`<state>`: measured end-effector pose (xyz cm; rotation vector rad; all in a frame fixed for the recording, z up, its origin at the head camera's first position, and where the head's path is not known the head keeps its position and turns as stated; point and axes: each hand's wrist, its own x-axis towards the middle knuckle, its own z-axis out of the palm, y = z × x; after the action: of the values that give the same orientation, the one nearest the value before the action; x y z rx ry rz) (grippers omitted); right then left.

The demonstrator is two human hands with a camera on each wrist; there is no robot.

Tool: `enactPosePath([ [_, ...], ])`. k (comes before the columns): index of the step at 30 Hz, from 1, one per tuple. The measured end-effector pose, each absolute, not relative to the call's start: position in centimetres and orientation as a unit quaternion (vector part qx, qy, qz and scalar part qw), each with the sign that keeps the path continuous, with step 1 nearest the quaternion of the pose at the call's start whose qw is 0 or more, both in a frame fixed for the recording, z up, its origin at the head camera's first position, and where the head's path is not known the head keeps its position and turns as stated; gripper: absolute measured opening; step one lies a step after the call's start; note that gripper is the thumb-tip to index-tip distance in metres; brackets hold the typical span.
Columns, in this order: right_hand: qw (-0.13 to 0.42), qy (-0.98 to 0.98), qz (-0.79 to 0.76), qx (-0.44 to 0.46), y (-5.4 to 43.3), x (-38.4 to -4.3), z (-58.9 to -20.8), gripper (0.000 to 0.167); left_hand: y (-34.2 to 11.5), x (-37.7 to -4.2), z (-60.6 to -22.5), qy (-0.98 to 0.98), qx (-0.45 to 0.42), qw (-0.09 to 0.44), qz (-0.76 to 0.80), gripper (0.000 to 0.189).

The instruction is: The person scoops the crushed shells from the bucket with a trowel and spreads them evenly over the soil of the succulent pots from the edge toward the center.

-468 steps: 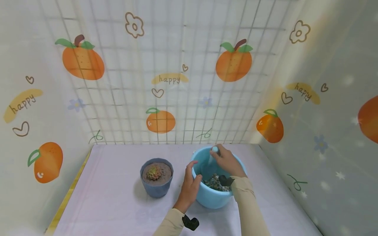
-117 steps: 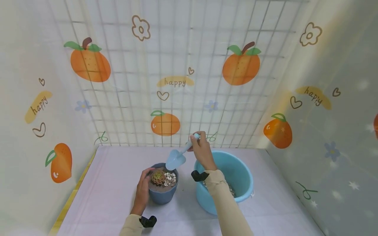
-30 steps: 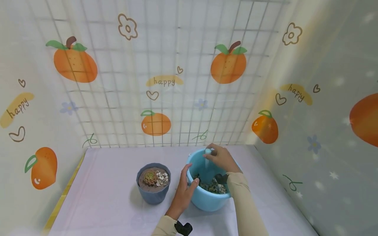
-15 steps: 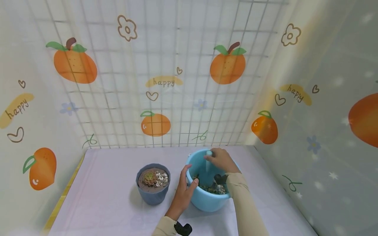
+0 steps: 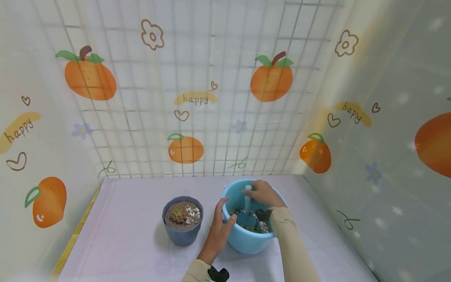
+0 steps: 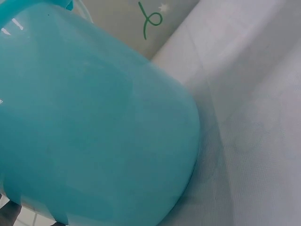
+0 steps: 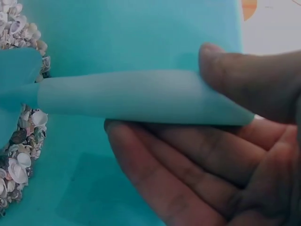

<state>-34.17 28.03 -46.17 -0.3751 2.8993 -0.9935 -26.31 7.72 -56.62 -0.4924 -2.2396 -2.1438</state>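
My right hand [image 5: 265, 193] pinches the pale handle of a light-blue plastic trowel [image 7: 122, 96] between thumb and fingers. The trowel's blade rests down among the small shells [image 7: 18, 169] at the bottom of a blue bucket [image 5: 249, 243]. At the bucket's left side, my left hand [image 5: 217, 233] holds the rim and wall, thumb and fingers spread apart; the left wrist view shows mostly the bucket's outer wall. Left of the bucket stands a grey-blue flowerpot [image 5: 184, 235] of brown soil. It bears a succulent [image 5: 178, 214] with a patch of whitish shells [image 5: 192, 215] beside it.
A pale cloth covers the table [image 5: 130, 219], with a yellow strip [image 5: 75, 231] along its left edge. Behind it, a wire grid shows through a printed curtain [image 5: 225, 129]. More printed curtain hangs at both sides.
The whitish shells in the pot were absent at first. About four seconds ago, the trowel hung over the pot and my left hand held it. Now both hands are at the bucket, trowel lower.
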Motion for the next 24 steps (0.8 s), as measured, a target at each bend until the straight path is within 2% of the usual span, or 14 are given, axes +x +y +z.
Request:
enactPosePath([
  [9,0.020,0.939,-0.323,-0.114,27.93,-34.23,-46.24,0.029,7.72,-26.09,-56.48,-0.709,-0.162,0.004,-0.686,0.063],
  [14,0.039,0.934,-0.341,-0.102,27.96,-34.04,-46.22,0.021,7.76,-26.12,-56.52,-0.708,-0.167,0.009,-0.686,0.064],
  [19,0.062,0.926,-0.359,-0.099,27.91,-33.76,-46.20,0.024,7.77,-26.21,-56.75,-0.709,-0.166,0.011,-0.685,0.064],
  [24,0.056,0.926,-0.362,-0.094,27.97,-33.90,-46.36,0.023,7.80,-26.24,-56.59,-0.710,-0.166,0.012,-0.684,0.065],
])
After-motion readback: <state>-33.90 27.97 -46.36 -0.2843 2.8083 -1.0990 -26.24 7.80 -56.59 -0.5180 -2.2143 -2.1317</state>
